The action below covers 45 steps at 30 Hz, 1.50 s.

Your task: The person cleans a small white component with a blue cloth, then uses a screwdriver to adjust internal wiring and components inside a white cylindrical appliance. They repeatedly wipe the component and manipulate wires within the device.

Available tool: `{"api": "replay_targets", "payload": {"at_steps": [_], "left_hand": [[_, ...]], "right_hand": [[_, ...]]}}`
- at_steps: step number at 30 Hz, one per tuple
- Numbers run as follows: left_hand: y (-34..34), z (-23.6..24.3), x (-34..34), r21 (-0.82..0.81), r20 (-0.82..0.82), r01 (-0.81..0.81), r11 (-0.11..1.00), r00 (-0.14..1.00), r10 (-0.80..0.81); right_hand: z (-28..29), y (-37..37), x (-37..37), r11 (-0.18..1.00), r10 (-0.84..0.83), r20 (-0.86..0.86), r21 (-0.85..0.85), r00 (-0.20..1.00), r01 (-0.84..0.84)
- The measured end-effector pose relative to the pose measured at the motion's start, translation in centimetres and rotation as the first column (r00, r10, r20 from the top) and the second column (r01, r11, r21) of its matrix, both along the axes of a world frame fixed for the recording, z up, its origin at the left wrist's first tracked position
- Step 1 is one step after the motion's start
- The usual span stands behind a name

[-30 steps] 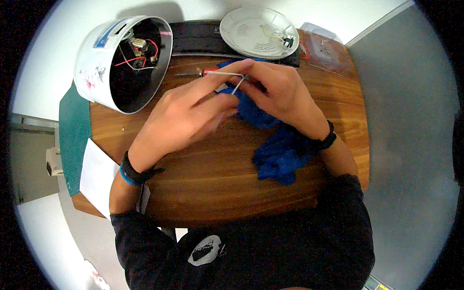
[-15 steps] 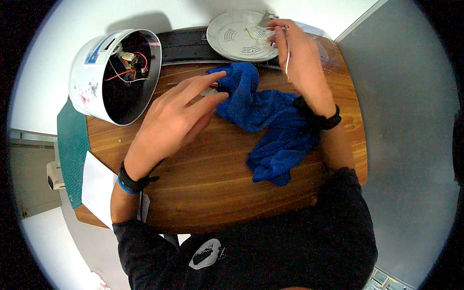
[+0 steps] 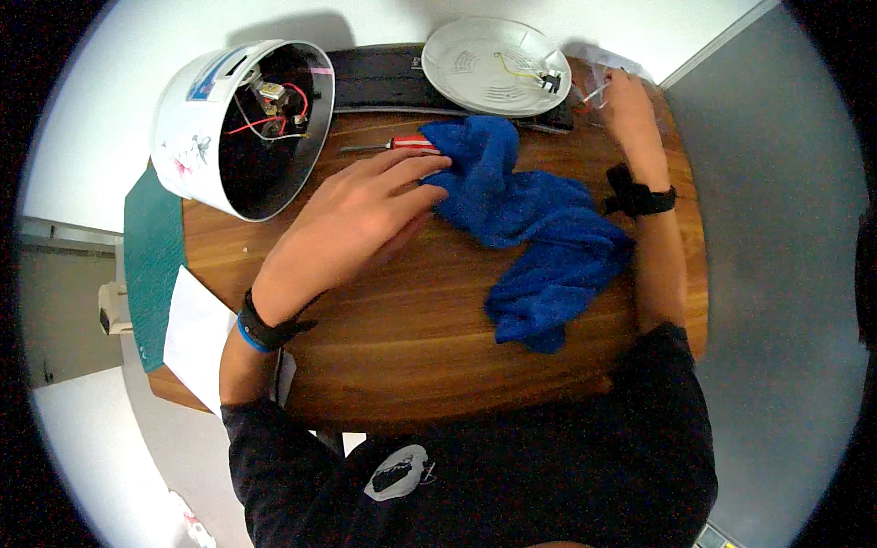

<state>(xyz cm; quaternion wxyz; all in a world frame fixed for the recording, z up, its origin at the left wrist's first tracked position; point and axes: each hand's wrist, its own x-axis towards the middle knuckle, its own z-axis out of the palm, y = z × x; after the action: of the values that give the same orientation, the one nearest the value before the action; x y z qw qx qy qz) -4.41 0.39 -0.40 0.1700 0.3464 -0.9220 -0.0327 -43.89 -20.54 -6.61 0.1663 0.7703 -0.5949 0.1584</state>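
Observation:
My left hand [image 3: 361, 212] lies flat on the round wooden table [image 3: 402, 320], fingers spread, fingertips touching a blue cloth [image 3: 534, 224] and a red-handled screwdriver [image 3: 395, 144]. My right hand [image 3: 626, 96] reaches to the far right edge of the table, its fingers closed around thin wires [image 3: 592, 94] beside a clear plastic bag [image 3: 605, 62]. A white appliance shell [image 3: 239, 123] lies on its side at the far left, its open underside showing red and white wiring. A white round base plate [image 3: 498, 66] rests at the back.
A black flat object [image 3: 384, 78] lies along the table's back edge under the plate. A green mat [image 3: 151, 265] and white paper sheets [image 3: 196, 333] sit at the left rim. A grey wall stands to the right.
My right hand has moved from the table's middle up to the far right, past the white plate. The blue cloth has been uncovered and spread. My left hand has settled flat.

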Motion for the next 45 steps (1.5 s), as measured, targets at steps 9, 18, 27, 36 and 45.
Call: {"api": "replay_targets", "payload": {"at_steps": [9,18,27,36,45], "left_hand": [[0.1,-0.3,0.4,-0.022,0.044,0.019,1.000,0.999,-0.018],[0.0,1.8,0.6,-0.201,-0.044,-0.171,0.965,0.985,0.165],[-0.2,5.5,2.5,-0.364,-0.095,-0.602,0.711,0.783,0.615],[-1.4,3.7,6.0,-0.599,-0.075,-0.543,0.589,0.770,0.634],[-1.5,3.9,6.9,-0.627,-0.063,-0.557,0.545,0.733,0.677]], "right_hand": [[1.9,3.3,1.7,0.999,-0.037,-0.030,0.030,0.999,0.038],[7.9,11.0,7.7,0.953,0.269,0.104,0.113,0.957,-0.280],[7.0,13.9,10.6,0.708,0.686,-0.047,0.269,0.726,-0.653],[8.5,13.6,11.3,0.421,0.817,0.212,0.418,0.536,-0.805],[7.3,15.3,13.5,0.492,0.698,0.309,0.448,0.646,-0.746]]}}
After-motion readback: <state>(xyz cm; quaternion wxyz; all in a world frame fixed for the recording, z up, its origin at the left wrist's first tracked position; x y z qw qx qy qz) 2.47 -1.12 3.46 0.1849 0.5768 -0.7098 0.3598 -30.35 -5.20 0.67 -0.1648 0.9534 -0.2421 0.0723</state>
